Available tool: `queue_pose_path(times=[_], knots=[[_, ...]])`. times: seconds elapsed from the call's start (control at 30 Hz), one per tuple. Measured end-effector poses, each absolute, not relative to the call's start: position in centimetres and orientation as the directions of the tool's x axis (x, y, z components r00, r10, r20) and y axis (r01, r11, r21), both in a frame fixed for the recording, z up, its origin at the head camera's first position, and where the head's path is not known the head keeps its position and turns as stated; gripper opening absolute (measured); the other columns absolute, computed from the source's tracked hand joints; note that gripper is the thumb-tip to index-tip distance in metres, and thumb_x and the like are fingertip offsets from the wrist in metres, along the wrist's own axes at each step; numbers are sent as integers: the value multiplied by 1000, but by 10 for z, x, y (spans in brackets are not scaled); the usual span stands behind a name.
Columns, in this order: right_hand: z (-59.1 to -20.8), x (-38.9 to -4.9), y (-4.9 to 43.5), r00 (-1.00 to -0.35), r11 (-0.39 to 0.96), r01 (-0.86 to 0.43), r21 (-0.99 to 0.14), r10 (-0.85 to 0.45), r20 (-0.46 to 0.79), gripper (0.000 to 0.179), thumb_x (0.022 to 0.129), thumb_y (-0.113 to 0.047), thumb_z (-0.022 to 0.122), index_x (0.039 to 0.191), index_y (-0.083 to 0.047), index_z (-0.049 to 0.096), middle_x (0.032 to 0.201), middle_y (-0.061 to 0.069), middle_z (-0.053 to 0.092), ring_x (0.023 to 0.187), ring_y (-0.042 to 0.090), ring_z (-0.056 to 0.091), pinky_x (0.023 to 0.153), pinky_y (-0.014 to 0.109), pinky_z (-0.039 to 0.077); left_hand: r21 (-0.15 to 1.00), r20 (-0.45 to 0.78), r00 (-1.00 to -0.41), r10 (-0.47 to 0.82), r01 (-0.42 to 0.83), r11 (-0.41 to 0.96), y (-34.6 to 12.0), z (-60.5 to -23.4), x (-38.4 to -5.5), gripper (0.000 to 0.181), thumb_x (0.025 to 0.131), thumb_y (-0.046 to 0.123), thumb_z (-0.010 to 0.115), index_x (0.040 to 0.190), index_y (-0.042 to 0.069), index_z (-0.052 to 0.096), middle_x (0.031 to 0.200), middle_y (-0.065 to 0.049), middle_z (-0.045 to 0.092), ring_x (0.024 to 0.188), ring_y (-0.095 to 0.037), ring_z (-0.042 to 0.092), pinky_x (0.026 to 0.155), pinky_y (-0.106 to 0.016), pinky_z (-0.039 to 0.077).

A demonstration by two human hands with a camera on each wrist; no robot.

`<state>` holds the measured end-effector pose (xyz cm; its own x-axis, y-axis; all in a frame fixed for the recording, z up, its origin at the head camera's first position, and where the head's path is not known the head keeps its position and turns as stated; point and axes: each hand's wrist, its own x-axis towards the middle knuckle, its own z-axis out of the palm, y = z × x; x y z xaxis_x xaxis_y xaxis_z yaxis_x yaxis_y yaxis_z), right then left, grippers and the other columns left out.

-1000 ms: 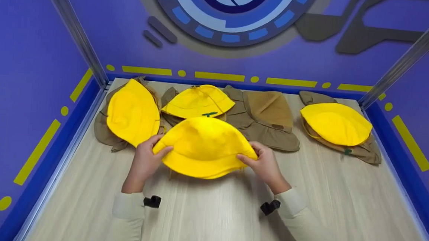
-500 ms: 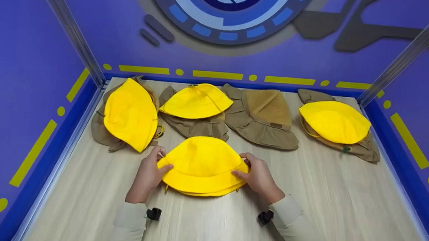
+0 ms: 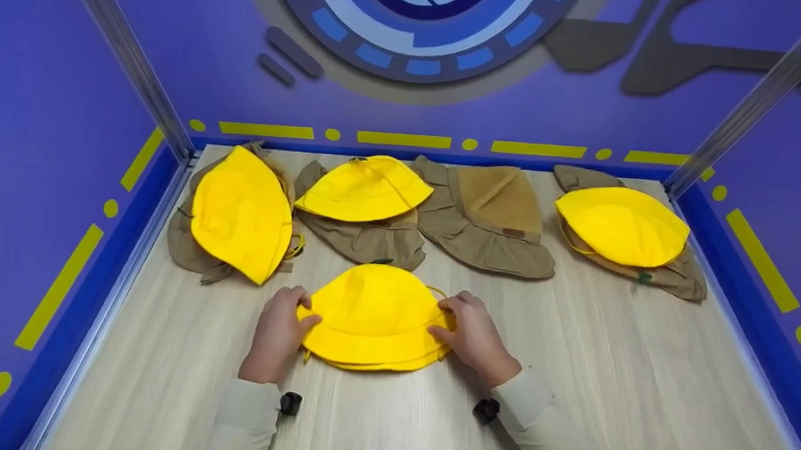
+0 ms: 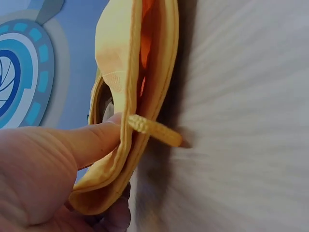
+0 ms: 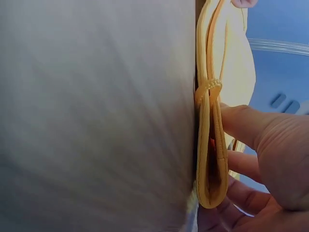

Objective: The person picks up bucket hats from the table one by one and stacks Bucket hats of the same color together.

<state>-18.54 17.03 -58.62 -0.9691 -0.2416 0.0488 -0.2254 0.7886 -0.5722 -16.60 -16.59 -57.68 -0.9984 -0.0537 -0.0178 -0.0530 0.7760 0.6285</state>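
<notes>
While the left hand [image 3: 281, 330] and right hand [image 3: 475, 335] pinch opposite ends of a folded yellow hat [image 3: 375, 314] above mid-table, three other yellow hats [image 3: 242, 217] already lie atop brown hats [image 3: 389, 242], leaving one tan-crowned hat [image 3: 495, 210] uncovered.

Left fingers [image 4: 99, 142] pinch yellow hat [image 4: 113, 41]; braided cord [image 4: 157, 131] juts out.

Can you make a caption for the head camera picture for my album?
Left hand and right hand hold a folded yellow hat by its sides, with more hats beyond.
</notes>
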Motion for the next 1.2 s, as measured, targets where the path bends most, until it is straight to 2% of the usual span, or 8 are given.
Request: queue_pose_path(times=[0.13, 0.3, 0.43, 0.57, 0.7, 0.8, 0.97, 1.2], knots=[[-585, -185, 170, -970, 798, -212, -564, -242, 22, 44, 85, -29, 85, 119, -4, 72, 105, 6, 63, 93, 19, 55, 87, 36, 53, 527, 9, -998, -66, -51, 848, -159, -572, -164, 26, 85, 16, 85, 93, 9, 61, 91, -9, 54, 84, -28, 51, 78, -42, 40], [-584, -184, 170, -961, 803, -246, -543, -273, 32, 45, 87, -31, 82, 124, -6, 71, 114, 8, 63, 102, 23, 56, 94, 40, 53, 424, 68, -997, -37, -5, 906, -138, -557, -157, 24, 87, 16, 83, 103, 10, 67, 104, -11, 60, 101, -35, 53, 98, -53, 36], [-581, -185, 174, -944, 772, -306, -557, -323, 71, 44, 90, -31, 80, 125, -6, 71, 121, 9, 62, 110, 27, 57, 100, 44, 51, 448, 165, -978, 126, 188, 874, -112, -555, -156, 27, 90, 17, 79, 114, 9, 70, 119, -12, 63, 119, -36, 54, 111, -55, 37], [-574, -190, 183, -929, 733, -360, -578, -336, 153, 39, 91, -26, 79, 122, -5, 72, 124, 10, 63, 114, 29, 58, 101, 47, 51, 409, 224, -918, 328, 394, 823, -86, -564, -161, 39, 96, 24, 71, 131, 6, 65, 140, -15, 59, 139, -36, 48, 120, -54, 33], [-567, -196, 193, -917, 704, -399, -587, -313, 248, 26, 91, -21, 79, 113, -9, 75, 123, 6, 63, 116, 26, 58, 103, 48, 52, 330, 134, -902, 410, 430, 840, -69, -573, -170, 66, 101, 42, 63, 154, 8, 44, 166, -13, 34, 156, -36, 26, 127, -53, 23], [-563, -203, 198, -889, 663, -455, -594, -311, 335, 16, 90, -17, 79, 105, -12, 76, 121, 6, 65, 117, 25, 57, 102, 46, 53, 272, 22, -906, 422, 412, 870, -64, -579, -176, 81, 101, 54, 57, 162, 11, 28, 172, -13, 18, 159, -37, 15, 127, -56, 18], [-560, -215, 207, -840, 636, -534, -557, -325, 434, 8, 92, -15, 77, 100, -14, 76, 118, 6, 66, 115, 23, 57, 98, 43, 54, 248, -107, -895, 433, 397, 883, -64, -586, -175, 84, 101, 64, 46, 164, 14, 22, 173, -12, 13, 159, -38, 12, 126, -60, 17], [-553, -244, 230, -819, 655, -552, -516, -310, 483, 8, 92, -11, 76, 100, -8, 77, 116, 11, 67, 114, 27, 58, 96, 46, 53, 247, -167, -876, 452, 406, 880, -64, -586, -176, 82, 102, 66, 41, 166, 19, 17, 173, -12, 9, 160, -40, 9, 125, -64, 13]])
